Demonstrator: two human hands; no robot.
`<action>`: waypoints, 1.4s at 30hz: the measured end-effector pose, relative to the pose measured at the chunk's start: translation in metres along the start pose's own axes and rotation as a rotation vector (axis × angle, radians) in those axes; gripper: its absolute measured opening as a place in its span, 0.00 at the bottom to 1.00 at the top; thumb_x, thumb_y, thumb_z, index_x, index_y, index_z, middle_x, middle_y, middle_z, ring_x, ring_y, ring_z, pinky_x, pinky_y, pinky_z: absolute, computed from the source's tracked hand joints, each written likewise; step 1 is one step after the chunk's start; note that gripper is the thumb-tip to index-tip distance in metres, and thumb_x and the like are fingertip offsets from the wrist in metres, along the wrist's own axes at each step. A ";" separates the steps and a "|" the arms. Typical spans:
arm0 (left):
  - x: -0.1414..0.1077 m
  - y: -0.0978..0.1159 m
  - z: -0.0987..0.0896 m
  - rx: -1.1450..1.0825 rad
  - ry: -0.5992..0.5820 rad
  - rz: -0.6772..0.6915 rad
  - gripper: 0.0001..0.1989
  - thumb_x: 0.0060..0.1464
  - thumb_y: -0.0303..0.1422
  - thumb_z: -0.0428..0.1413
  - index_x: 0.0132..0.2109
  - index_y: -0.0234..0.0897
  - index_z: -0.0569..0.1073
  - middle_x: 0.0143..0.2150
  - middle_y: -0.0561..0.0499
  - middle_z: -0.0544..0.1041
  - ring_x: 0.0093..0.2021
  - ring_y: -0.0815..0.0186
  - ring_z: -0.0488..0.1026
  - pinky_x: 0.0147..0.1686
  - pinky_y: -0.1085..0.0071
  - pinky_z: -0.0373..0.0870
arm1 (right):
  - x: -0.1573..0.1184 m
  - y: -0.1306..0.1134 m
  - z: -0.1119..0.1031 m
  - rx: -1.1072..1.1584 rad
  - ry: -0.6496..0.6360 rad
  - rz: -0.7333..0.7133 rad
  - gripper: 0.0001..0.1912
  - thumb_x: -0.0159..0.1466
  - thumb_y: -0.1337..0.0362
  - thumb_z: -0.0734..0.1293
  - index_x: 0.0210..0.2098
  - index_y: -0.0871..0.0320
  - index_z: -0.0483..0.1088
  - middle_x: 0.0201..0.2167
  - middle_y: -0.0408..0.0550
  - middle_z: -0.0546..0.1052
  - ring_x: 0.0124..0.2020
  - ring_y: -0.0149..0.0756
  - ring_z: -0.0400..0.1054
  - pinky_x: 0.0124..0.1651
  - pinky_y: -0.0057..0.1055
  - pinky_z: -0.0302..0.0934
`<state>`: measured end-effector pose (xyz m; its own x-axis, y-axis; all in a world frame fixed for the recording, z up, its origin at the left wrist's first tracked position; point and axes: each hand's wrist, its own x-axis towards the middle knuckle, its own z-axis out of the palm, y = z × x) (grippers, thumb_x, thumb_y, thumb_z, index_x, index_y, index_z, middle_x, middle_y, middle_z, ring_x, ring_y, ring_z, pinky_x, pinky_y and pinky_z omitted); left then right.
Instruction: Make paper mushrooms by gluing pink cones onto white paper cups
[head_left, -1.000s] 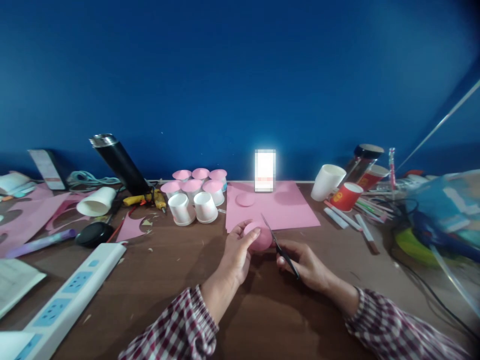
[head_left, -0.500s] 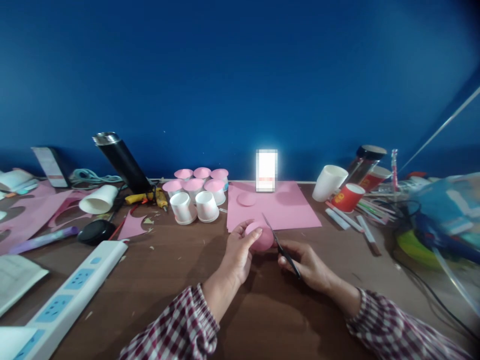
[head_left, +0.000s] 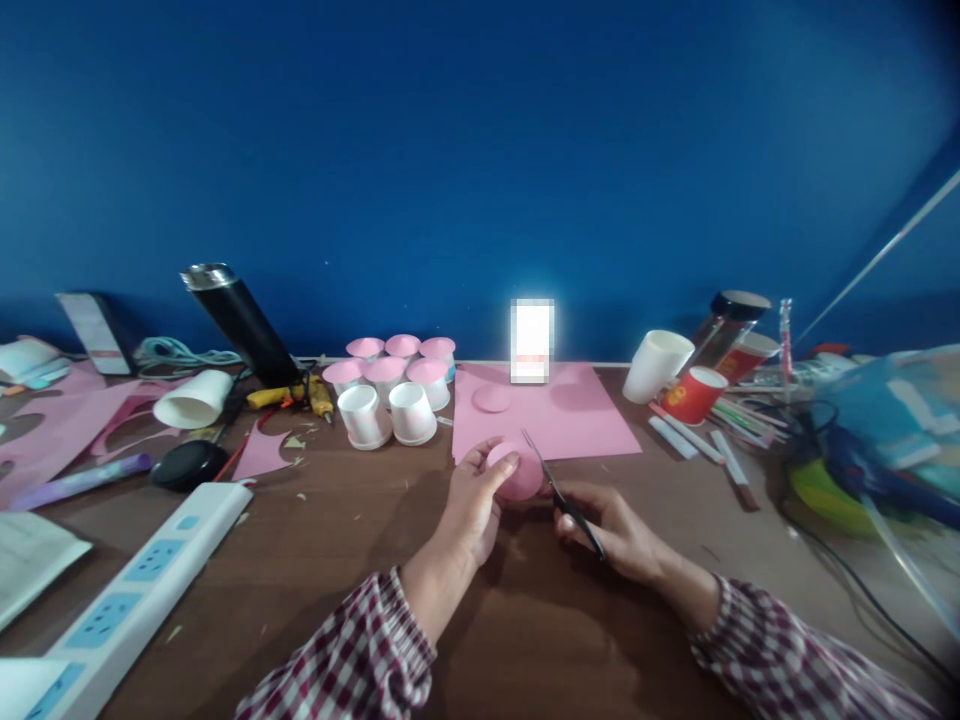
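Note:
My left hand [head_left: 476, 495] pinches a round pink paper piece [head_left: 517, 472] between thumb and fingers, above the brown table. In my right hand [head_left: 604, 520] are dark scissors [head_left: 570, 508], their blades pointing up and left, close to the right edge of the round piece. Behind both hands lies pink paper [head_left: 555, 430], with another pink disc [head_left: 492, 399] on it. To the left stand several white cups with pink tops [head_left: 386, 372], and in front of them two white cups [head_left: 364, 416] without pink tops.
At the left are a white power strip [head_left: 142, 575], a black bottle [head_left: 240, 325], a yellow glue gun [head_left: 321, 398] and a tipped cup [head_left: 193, 399]. A white cup [head_left: 657, 366], a red cup [head_left: 694, 395] and markers [head_left: 735, 470] are at the right.
The view has shifted very slightly, so most things sit a little further left. The scissor blades look slightly more open; both hands keep their hold.

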<state>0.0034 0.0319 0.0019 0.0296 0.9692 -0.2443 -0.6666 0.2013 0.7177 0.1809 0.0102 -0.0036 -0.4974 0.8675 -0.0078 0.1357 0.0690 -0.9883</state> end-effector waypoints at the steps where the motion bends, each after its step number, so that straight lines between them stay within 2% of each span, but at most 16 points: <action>1: 0.000 0.000 0.000 0.004 -0.001 0.000 0.27 0.37 0.31 0.68 0.45 0.34 0.68 0.35 0.50 0.77 0.31 0.69 0.74 0.35 0.72 0.70 | 0.000 0.000 0.000 0.003 -0.005 0.002 0.26 0.60 0.51 0.66 0.52 0.62 0.69 0.27 0.46 0.70 0.27 0.30 0.60 0.28 0.25 0.56; 8: 0.001 -0.004 -0.002 0.009 0.017 -0.005 0.27 0.35 0.32 0.68 0.45 0.34 0.69 0.34 0.50 0.77 0.30 0.69 0.74 0.34 0.72 0.70 | 0.000 -0.002 -0.001 -0.004 -0.003 -0.007 0.25 0.60 0.51 0.66 0.51 0.62 0.70 0.26 0.45 0.69 0.27 0.30 0.59 0.27 0.24 0.56; 15: 0.001 -0.004 -0.001 0.018 0.007 -0.005 0.26 0.38 0.31 0.67 0.46 0.33 0.68 0.35 0.49 0.77 0.31 0.70 0.74 0.34 0.73 0.70 | 0.000 -0.005 0.000 -0.006 -0.004 -0.002 0.25 0.60 0.51 0.66 0.50 0.63 0.71 0.25 0.44 0.68 0.25 0.28 0.56 0.26 0.24 0.54; 27: 0.000 -0.003 -0.001 -0.002 -0.004 -0.022 0.27 0.36 0.32 0.68 0.45 0.35 0.69 0.36 0.49 0.77 0.31 0.68 0.74 0.34 0.71 0.71 | 0.001 -0.005 0.001 0.018 0.000 0.018 0.26 0.59 0.51 0.66 0.50 0.63 0.71 0.26 0.45 0.69 0.25 0.28 0.56 0.26 0.23 0.54; 42: -0.001 -0.003 -0.002 0.024 -0.014 -0.010 0.25 0.39 0.31 0.67 0.46 0.34 0.68 0.35 0.49 0.77 0.31 0.69 0.73 0.34 0.72 0.69 | 0.000 -0.010 0.001 -0.013 0.000 0.020 0.25 0.60 0.52 0.67 0.50 0.64 0.72 0.25 0.44 0.68 0.24 0.27 0.55 0.25 0.23 0.53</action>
<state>0.0040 0.0303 -0.0007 0.0469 0.9689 -0.2430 -0.6479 0.2147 0.7309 0.1787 0.0092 0.0062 -0.4946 0.8687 -0.0272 0.1566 0.0583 -0.9859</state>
